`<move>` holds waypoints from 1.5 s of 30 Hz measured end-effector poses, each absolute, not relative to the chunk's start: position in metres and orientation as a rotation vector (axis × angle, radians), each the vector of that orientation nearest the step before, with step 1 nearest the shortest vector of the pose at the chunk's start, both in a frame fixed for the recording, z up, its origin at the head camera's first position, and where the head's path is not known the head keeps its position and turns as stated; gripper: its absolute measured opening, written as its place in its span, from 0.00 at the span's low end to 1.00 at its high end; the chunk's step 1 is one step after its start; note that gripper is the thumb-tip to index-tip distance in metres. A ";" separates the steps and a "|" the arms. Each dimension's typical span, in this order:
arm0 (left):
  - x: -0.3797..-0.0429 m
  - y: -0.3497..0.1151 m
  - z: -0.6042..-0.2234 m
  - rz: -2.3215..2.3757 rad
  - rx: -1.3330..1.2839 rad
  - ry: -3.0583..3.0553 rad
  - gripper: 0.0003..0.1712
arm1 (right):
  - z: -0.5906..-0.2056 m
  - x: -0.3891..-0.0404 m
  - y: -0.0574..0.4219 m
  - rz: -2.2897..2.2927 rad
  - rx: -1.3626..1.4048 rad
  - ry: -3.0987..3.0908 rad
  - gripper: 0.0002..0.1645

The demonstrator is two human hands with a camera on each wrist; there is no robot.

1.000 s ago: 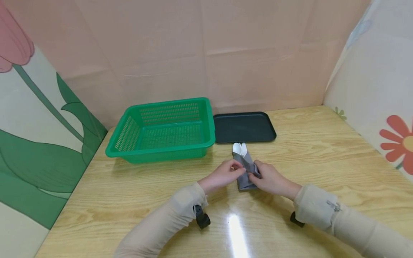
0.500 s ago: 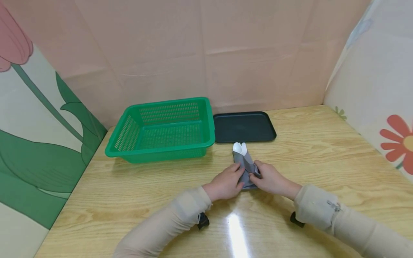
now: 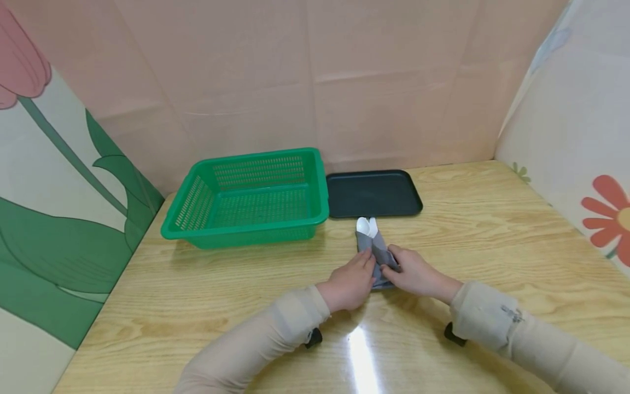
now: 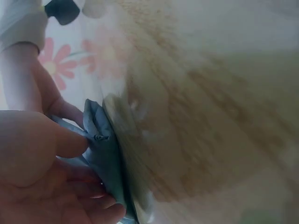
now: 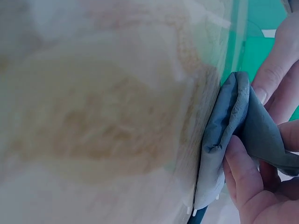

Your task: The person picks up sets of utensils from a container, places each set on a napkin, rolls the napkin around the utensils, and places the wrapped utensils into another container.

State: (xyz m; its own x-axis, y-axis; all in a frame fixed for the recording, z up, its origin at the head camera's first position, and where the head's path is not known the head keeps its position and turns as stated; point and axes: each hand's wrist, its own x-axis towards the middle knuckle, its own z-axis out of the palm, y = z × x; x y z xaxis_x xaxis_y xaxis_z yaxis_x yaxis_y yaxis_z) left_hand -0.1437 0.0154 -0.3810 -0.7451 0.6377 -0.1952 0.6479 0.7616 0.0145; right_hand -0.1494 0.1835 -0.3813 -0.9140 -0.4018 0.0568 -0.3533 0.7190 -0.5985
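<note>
A grey cloth napkin [image 3: 379, 249] lies on the table, folded around a white spoon [image 3: 363, 225] and another white piece of cutlery [image 3: 373, 226]. Only their upper ends stick out. On the napkin's left side, my left hand [image 3: 348, 282] rests with its fingers extended over the cloth. From the right, my right hand [image 3: 415, 273] pinches a raised fold of the napkin between thumb and fingers. The right wrist view shows this fold of grey cloth [image 5: 264, 130] lifted by the right fingers [image 5: 243, 168]. Cloth and hands hide the cutlery's lower ends.
A green perforated plastic basket [image 3: 256, 232] stands at the back left. Right beside it, a black tray [image 3: 374, 194] lies behind the napkin. Wood-grain table [image 3: 492, 235] extends to both sides, with a pink wall covering [image 3: 394, 82] behind.
My left hand has come down from a raised, curled-finger pose and flattened onto the napkin's left side, shifting slightly right. The right hand keeps its pinch in nearly the same spot.
</note>
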 end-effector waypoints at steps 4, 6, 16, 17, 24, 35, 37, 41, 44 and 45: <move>-0.143 0.017 -0.380 -0.122 1.031 2.768 0.29 | -0.381 -0.149 0.184 -0.966 -0.625 2.838 0.08; -0.143 0.017 -0.380 -0.147 1.036 2.771 0.29 | -0.380 -0.149 0.184 -0.965 -0.624 2.835 0.08; -0.141 0.018 -0.380 -0.251 1.034 2.766 0.29 | -0.375 -0.149 0.189 -0.938 -0.584 2.816 0.09; -0.141 0.018 -0.380 -0.270 1.042 2.766 0.29 | -0.375 -0.149 0.190 -0.937 -0.590 2.822 0.09; -0.142 0.019 -0.383 -0.355 1.070 2.764 0.29 | -0.372 -0.147 0.195 -0.912 -0.638 2.859 0.12; -0.143 0.019 -0.383 -0.250 1.016 2.769 0.28 | -0.368 -0.147 0.209 -0.831 -0.688 2.871 0.08; -0.143 0.019 -0.383 -0.161 0.964 2.768 0.28 | -0.368 -0.147 0.210 -0.811 -0.677 2.866 0.09; -0.143 0.019 -0.383 -0.082 0.918 2.762 0.29 | -0.367 -0.147 0.213 -0.757 -0.614 2.834 0.11; -0.143 0.020 -0.382 -0.062 0.909 2.756 0.29 | -0.368 -0.146 0.214 -0.722 -0.594 2.817 0.12; -0.142 0.020 -0.382 -0.064 0.909 2.753 0.29 | -0.368 -0.146 0.214 -0.714 -0.591 2.815 0.12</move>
State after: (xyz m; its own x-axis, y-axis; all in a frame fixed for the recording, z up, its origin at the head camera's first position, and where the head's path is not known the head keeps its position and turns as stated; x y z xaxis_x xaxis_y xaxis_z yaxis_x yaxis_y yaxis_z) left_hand -0.1424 0.0196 -0.3819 -0.7772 0.5814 -0.2407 0.5920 0.8053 0.0339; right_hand -0.1464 0.2138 -0.3685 -0.9052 -0.4187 -0.0728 -0.3333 0.8059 -0.4894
